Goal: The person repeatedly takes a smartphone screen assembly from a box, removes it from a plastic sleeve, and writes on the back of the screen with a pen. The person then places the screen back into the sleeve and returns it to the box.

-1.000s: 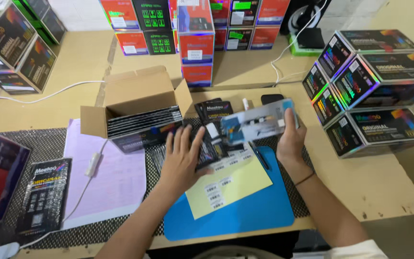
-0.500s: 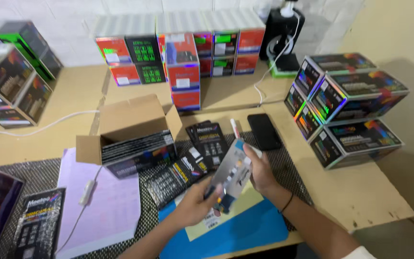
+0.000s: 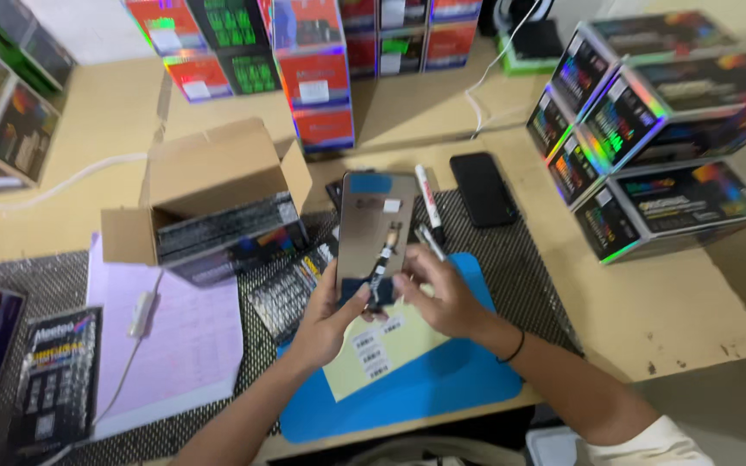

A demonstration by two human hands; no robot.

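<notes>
A phone screen panel [image 3: 377, 231] is held upright over the blue mat [image 3: 407, 388], above the yellow label sheet [image 3: 382, 349]. Its lower left edge is gripped by the left hand [image 3: 325, 324], fingers curled shut round it. The right hand [image 3: 442, 293] is pinched on the bottom edge near the flex cable. An open cardboard box [image 3: 209, 185] sits just left on the table [image 3: 675, 302].

Open cardboard box [image 3: 209, 203] left; rainbow-edged black boxes [image 3: 649, 129] stacked right; red boxes [image 3: 321, 78] behind, probably.
</notes>
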